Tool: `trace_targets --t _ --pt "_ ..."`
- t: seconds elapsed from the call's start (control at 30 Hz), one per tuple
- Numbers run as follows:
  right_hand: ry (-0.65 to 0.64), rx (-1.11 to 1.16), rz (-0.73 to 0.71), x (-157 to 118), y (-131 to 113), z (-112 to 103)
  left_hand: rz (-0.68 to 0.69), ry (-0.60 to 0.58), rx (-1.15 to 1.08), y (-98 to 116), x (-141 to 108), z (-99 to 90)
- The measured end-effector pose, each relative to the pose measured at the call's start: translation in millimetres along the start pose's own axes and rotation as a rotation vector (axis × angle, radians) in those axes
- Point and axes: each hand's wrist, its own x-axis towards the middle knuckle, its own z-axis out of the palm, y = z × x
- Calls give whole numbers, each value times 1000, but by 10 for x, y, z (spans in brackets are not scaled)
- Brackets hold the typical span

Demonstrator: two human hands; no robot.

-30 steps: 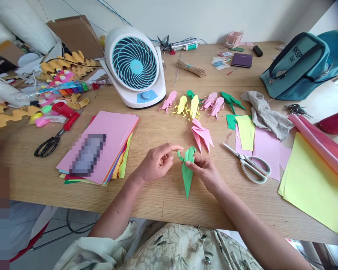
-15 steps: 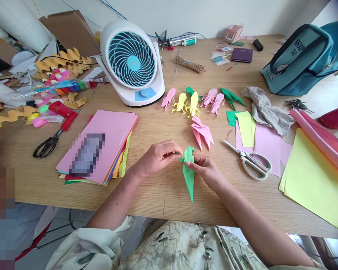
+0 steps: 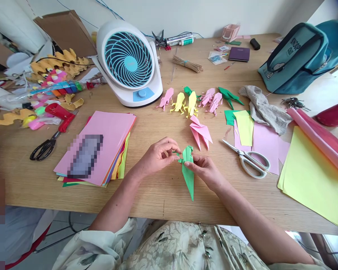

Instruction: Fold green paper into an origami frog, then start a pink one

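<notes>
A green folded-paper figure (image 3: 188,176) is held above the table near its front edge, its long point hanging down. My right hand (image 3: 205,168) pinches its upper right side between thumb and fingers. At its left side, my left hand (image 3: 163,155) has thumb and fingers closed on a thin folded limb of the same figure; the fingers partly hide that limb. Just beyond lies a pink folded-paper piece (image 3: 201,133) with several points. Farther back stand yellow origami figures (image 3: 192,105), pink origami figures (image 3: 166,98) and a green folded piece (image 3: 230,96).
White-handled scissors (image 3: 253,161) lie to the right by paper pieces (image 3: 266,150) and yellow sheets (image 3: 315,180). Left are a coloured paper stack (image 3: 112,131) with a blurred dark-edged object and red-and-black scissors (image 3: 56,131). A fan (image 3: 129,67) and teal bag (image 3: 298,60) stand behind.
My left fingers have shifted slightly along the thin green limb, and more green shows behind them. The right hand keeps its hold. The whole view has shifted a little.
</notes>
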Motion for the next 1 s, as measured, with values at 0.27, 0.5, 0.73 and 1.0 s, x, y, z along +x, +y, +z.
trace_targets --t 0.27,0.5,0.73,1.0 --pt "46 -133 -82 14 79 -7 -219 -51 -221 -44 -5 23" --pt "73 -192 -93 27 104 -3 -334 -86 -312 -97 13 56" --pt "107 -207 -112 27 127 27 -394 12 -338 -116 -11 197" --pt "148 -253 -133 20 146 -27 -224 131 -150 -121 3 310"
